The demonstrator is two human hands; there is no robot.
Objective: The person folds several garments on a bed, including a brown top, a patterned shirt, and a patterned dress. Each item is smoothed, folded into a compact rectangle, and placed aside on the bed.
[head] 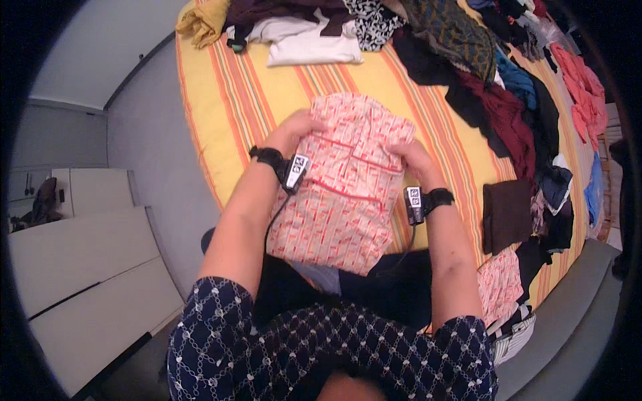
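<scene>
A pink and red patterned garment with red piping [341,200] lies before me over the near edge of the bed, its lower end towards my lap. My left hand [296,129] grips its upper left edge, the fingertips on the cloth. On the opposite side my right hand [414,156] holds the garment's right edge, the thumb and fingers partly hidden by the fabric. Both wrists wear black straps with small cabled devices. Beneath the garment is a yellow bedspread with orange stripes [251,95].
A folded white cloth [316,49] and a yellow cloth [203,22] lie at the far side. Heaped clothes, including a maroon garment [501,120], run down the right, with a folded dark brown cloth [506,215] nearer. White cabinets [90,240] stand at left.
</scene>
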